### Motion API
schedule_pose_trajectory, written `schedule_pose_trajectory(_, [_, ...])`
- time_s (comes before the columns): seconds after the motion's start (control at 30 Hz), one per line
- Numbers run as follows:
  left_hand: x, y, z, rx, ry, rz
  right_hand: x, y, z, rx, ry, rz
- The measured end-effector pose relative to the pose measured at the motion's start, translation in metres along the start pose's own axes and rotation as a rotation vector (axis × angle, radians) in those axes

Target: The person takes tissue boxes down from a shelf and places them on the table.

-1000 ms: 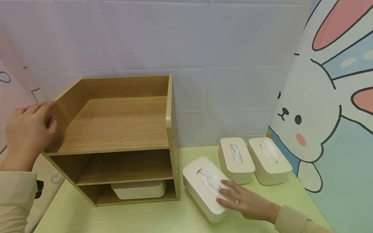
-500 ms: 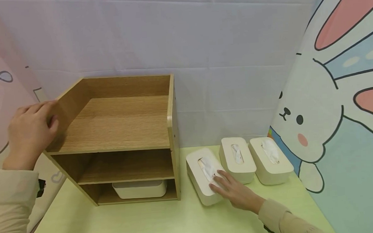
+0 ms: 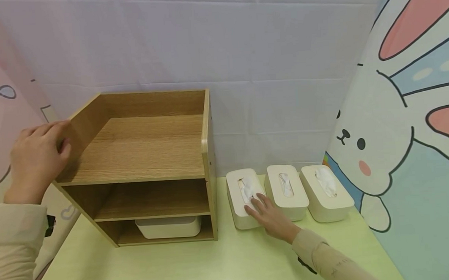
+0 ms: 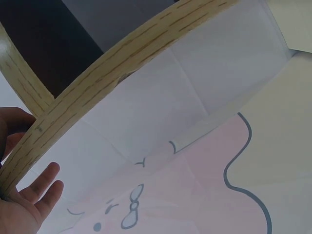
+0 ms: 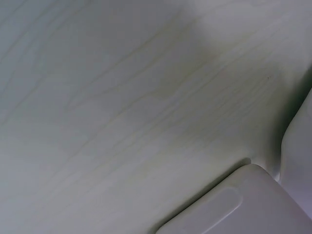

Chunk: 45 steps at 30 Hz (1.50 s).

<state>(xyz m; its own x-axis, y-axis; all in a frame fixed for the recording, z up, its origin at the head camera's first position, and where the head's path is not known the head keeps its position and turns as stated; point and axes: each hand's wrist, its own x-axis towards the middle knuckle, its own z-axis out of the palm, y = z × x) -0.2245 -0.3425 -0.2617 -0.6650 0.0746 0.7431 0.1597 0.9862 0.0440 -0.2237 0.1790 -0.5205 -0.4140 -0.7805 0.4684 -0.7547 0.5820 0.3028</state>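
My left hand (image 3: 39, 160) grips the left side panel of a wooden desktop shelf (image 3: 148, 148); in the left wrist view the panel edge (image 4: 97, 85) runs between thumb and fingers (image 4: 48, 195). At the shelf's right, my right hand (image 3: 272, 220) lies with spread fingers on the front top of a white tissue box (image 3: 235, 205). Tissue pokes out of its slot. Two similar tissue boxes, a middle one (image 3: 285, 202) and a right one (image 3: 323, 206), stand beside it in a row. The right wrist view catches only box corners and tabletop, not the hand.
A white bin (image 3: 168, 228) sits in the shelf's lowest compartment. The pale green table (image 3: 170, 269) extends in front. Behind hangs a white cloth (image 3: 219, 43), and a rabbit-print sheet (image 3: 419, 146) borders the right side.
My right hand has pushed the nearest tissue box back, turning it straighter until it lines up beside the other two. The left hand stays on the shelf panel.
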Motion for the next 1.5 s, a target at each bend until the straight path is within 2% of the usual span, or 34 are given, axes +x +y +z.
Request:
schedule_pose_trajectory(0.33, [0.001,0.0,0.001,0.008,-0.013,-0.016,0.012,0.004,0.014,-0.065,-0.02,0.065])
schedule_pose_trajectory(0.7, [0.001,-0.001,0.001,0.015,-0.01,-0.012,0.015,0.006,0.022,-0.054,-0.032,0.111])
schedule_pose_trajectory(0.97, [0.001,-0.001,0.002,0.008,0.017,0.005,0.022,0.004,0.024,-0.037,-0.054,0.156])
schedule_pose_trajectory(1.33, [0.001,-0.001,0.0,0.016,-0.014,-0.018,0.029,-0.004,0.02,-0.12,-0.154,0.241])
schedule_pose_trajectory(1.5, [0.001,-0.001,0.0,0.023,-0.028,-0.027,0.036,-0.012,0.01,-0.113,-0.171,0.283])
